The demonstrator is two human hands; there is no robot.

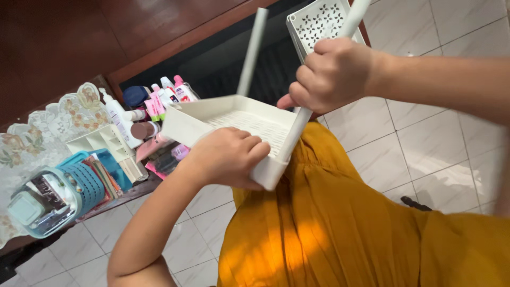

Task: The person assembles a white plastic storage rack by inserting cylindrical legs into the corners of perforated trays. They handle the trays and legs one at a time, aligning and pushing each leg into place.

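Note:
A white plastic rack shelf (241, 114) with a slotted floor is held over my lap. My left hand (226, 157) grips its near rim by the front corner. My right hand (332, 74) is closed around a white pole (353, 16) that runs down into that corner of the shelf. A second white pole (252, 50) stands up from the shelf's far side. Behind my right hand is another white shelf (321, 21) with a flower-pattern cut-out floor, and the pole passes along it.
A low table with a lace cloth (37, 138) at the left holds bottles and tubes (159, 98), a white divided organiser (103, 141), a blue basket (87, 180) and a clear lidded box (37, 204). My yellow skirt (340, 223) covers my lap above a white tiled floor (441, 149).

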